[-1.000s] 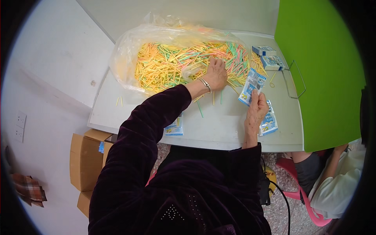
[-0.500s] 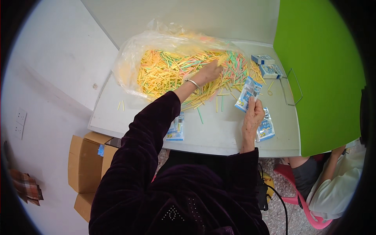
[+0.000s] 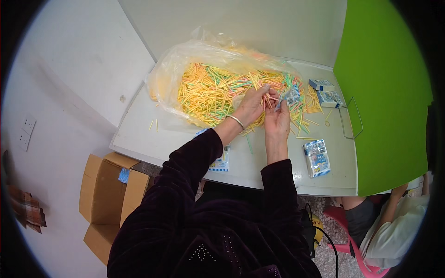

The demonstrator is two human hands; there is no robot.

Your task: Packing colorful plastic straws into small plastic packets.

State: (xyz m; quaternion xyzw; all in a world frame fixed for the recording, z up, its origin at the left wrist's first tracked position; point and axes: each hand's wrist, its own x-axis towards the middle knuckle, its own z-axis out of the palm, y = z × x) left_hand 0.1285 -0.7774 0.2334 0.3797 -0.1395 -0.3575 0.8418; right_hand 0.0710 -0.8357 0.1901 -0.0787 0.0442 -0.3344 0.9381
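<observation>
My left hand (image 3: 252,104), with a bracelet at the wrist, is closed on a small bunch of thin coloured sticks (image 3: 267,99), pinkish and yellow. Close against it on the right, my right hand (image 3: 278,120) pinches a small blue-and-white packet (image 3: 292,95) by its near end. The packet is tilted, and the fingers hide its mouth. Both hands are over the near right part of a large heap of yellow, orange, green and pink sticks (image 3: 206,92), which lies in an opened clear plastic bag (image 3: 162,81).
More blue-and-white packets (image 3: 317,158) lie at the right front; others (image 3: 219,162) are partly under my left sleeve. Two packet stacks (image 3: 329,98) stand by a wire stand (image 3: 354,118) and green panel (image 3: 384,92). A cardboard box (image 3: 109,190) is lower left; another person (image 3: 394,231) sits right.
My left hand has come nearer with sticks in its fingers. My right hand has moved left with the packet, so the hands now meet. The view has shifted slightly.
</observation>
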